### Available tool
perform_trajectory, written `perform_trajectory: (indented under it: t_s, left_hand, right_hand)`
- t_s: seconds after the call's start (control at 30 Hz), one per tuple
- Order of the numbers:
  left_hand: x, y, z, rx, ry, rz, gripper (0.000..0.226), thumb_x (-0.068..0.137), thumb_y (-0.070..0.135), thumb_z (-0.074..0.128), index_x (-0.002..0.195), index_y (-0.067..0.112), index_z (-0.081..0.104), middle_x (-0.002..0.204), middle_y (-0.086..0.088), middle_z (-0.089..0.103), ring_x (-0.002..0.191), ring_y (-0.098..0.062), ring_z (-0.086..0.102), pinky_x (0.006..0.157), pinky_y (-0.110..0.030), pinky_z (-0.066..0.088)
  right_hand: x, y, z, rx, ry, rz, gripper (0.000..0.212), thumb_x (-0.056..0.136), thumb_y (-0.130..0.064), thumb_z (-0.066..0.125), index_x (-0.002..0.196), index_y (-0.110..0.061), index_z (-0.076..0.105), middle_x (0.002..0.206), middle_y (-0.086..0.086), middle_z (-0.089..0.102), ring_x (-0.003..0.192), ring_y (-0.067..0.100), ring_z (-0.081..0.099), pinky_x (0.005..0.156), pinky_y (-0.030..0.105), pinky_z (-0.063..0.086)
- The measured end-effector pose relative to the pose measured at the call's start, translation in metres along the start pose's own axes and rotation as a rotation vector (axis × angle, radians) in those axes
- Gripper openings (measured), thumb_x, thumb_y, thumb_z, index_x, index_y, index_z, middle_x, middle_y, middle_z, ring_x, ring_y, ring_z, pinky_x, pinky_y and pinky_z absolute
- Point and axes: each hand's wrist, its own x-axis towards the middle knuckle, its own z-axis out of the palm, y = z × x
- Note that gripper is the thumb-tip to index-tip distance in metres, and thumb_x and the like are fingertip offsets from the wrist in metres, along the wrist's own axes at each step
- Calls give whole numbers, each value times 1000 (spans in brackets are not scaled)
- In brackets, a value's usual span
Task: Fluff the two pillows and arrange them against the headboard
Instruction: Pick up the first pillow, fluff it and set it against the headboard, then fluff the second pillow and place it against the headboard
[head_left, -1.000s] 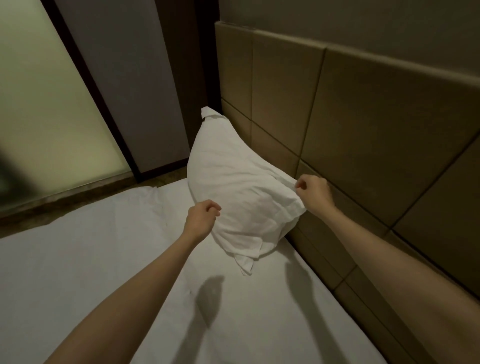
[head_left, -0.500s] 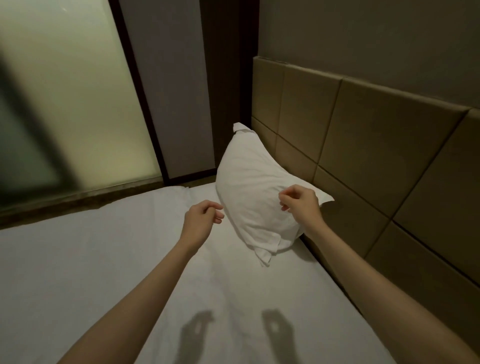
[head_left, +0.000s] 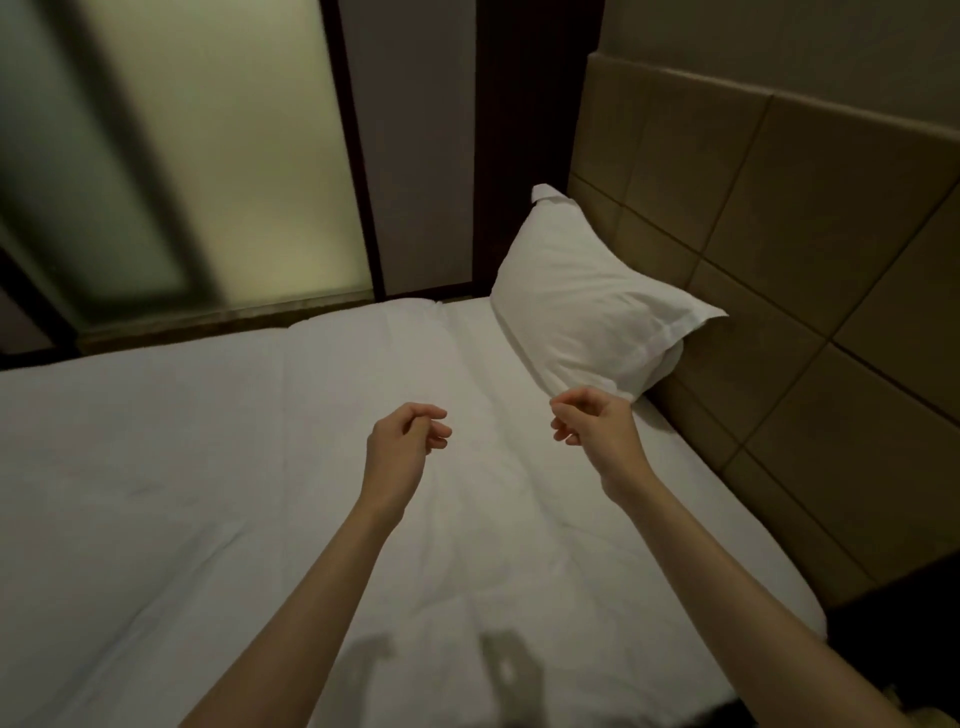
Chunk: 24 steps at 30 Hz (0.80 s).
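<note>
Pillow (head_left: 587, 306) on bed (head_left: 208, 467), leaning against headboard (head_left: 779, 260) at my right. My left hand (head_left: 402, 452) and right hand (head_left: 597, 431) over bed, before pillow.

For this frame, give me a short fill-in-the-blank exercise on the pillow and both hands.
1. The plump white pillow leans against the tan padded ____.
2. The left hand and right hand hold ____.
3. Only ____ pillow is in view.
4. The bed's white sheet shows shadows of both ____.

Missing words: headboard; nothing; one; hands
</note>
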Motion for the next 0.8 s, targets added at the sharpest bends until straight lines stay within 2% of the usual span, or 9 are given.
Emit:
perform_trajectory:
  t_s: [0.13, 0.27, 0.43, 0.53, 0.67, 0.8]
  left_hand:
    - [-34, -22, -32, -20, 69, -68, 31, 87, 4, 41, 84, 13, 70, 74, -4, 69, 63, -8, 63, 60, -13, 48]
    - [-59, -46, -54, -54, 165, -130, 30, 86, 5, 42, 83, 15, 70, 74, -3, 70, 62, -6, 64, 56, -9, 47]
    - [-91, -73, -66, -54, 260, -228, 29, 84, 4, 42, 79, 15, 69, 75, -4, 69, 65, -13, 63, 62, -17, 46]
    - [-111, -91, -82, -44, 335, -267, 30, 85, 5, 42, 78, 17, 68, 74, -3, 68, 65, -12, 62, 61, -15, 46]
    - [-132, -113, -115, -43, 423, -313, 29, 88, 6, 40, 84, 16, 68, 77, -2, 67, 68, -13, 62, 63, -19, 45]
    - [-151, -134, -164, -51, 516, -342, 30, 87, 5, 40, 86, 16, 67, 76, -3, 69, 67, -11, 64, 58, -12, 45]
  right_hand:
    - [-30, 9, 27, -33, -92, 16, 17, 82, -3, 61, 73, -16, 68, 53, -5, 65, 50, 6, 59, 49, 16, 45]
    - [-48, 24, 44, -61, -180, 38, 18, 83, -2, 59, 74, -15, 68, 57, -2, 65, 51, 7, 60, 52, 19, 44]
    - [-63, 44, 60, -66, -262, 89, 17, 84, -2, 58, 76, -14, 67, 62, 2, 64, 51, 6, 60, 54, 21, 44]
    - [-76, 61, 77, -85, -329, 125, 17, 84, -3, 58, 77, -15, 68, 64, 2, 66, 53, 6, 61, 56, 21, 44]
    - [-92, 75, 107, -130, -414, 153, 21, 84, -2, 56, 76, -18, 67, 68, 2, 68, 56, 6, 62, 54, 16, 45]
    - [-108, 80, 150, -169, -511, 163, 21, 84, 0, 55, 77, -16, 66, 71, 5, 68, 61, 12, 62, 51, 10, 44]
